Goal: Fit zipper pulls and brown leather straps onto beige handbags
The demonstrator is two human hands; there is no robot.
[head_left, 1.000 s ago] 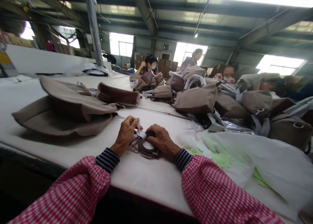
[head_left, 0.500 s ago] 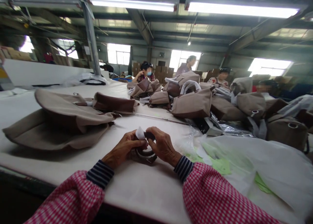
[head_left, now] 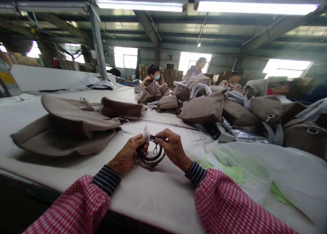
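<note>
My left hand point(head_left: 130, 152) grips one side of a coiled dark brown bag strap point(head_left: 152, 164), which has a metal snap hook point(head_left: 155, 149) hanging inside the loop. A piece of white wrapping point(head_left: 146, 133) sticks up from the strap at my left fingertips. On the other side, my right hand point(head_left: 175, 147) pinches the top of the coil between thumb and fingers. To the left lies a large taupe bag point(head_left: 74, 125) with brown trim, and behind it a smaller brown-and-taupe pouch point(head_left: 122, 108).
Across the white table point(head_left: 158, 200), a heap of taupe bags point(head_left: 201, 108) runs to the right. Clear plastic sheeting point(head_left: 255, 159) with green paper point(head_left: 233, 173) covers the right side. Several people sit or stand beyond the heap, and a metal post point(head_left: 98, 43) rises at back left.
The coil shows more openly between my hands, with the snap hook now visible. My right hand has shifted slightly right, and the white wrapping stands more upright. The view has moved slightly.
</note>
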